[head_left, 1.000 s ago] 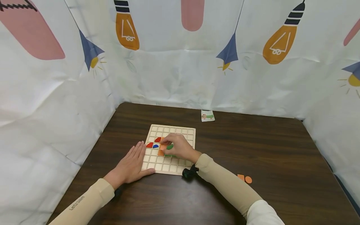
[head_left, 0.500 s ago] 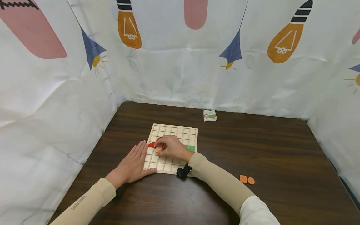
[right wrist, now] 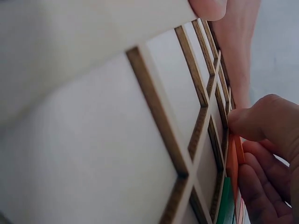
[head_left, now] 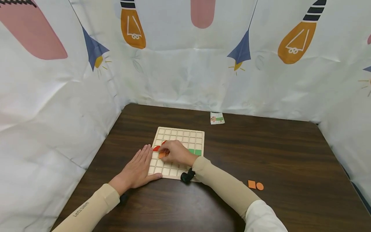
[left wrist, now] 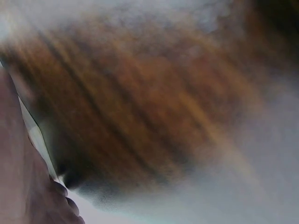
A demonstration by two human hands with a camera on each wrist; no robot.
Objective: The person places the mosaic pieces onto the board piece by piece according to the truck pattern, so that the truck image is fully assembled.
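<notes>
A wooden grid board point(head_left: 179, 132) lies on the table, with red pieces point(head_left: 156, 148) and green pieces point(head_left: 198, 152) in its cells. My left hand point(head_left: 134, 169) rests flat along the board's left edge, fingers straight and thumb at the near corner. Over the middle of the board, my right hand point(head_left: 178, 153) pinches an orange tile point(head_left: 162, 155) low at the grid. From the right wrist, the thumb and fingers close about that orange tile point(right wrist: 239, 150), beside another orange piece and a green piece point(right wrist: 225, 200). My right hand covers several cells.
An orange square point(head_left: 252, 184) and an orange disc point(head_left: 260, 186) lie on the dark wooden table point(head_left: 275, 154), right of my right forearm. A small printed card point(head_left: 217, 118) sits at the far edge. White printed cloth surrounds the table. The left wrist view is blurred.
My right hand has moved slightly left and toward me over the board, bringing an orange tile down to the grid. More green pieces show behind it. My left hand keeps its place.
</notes>
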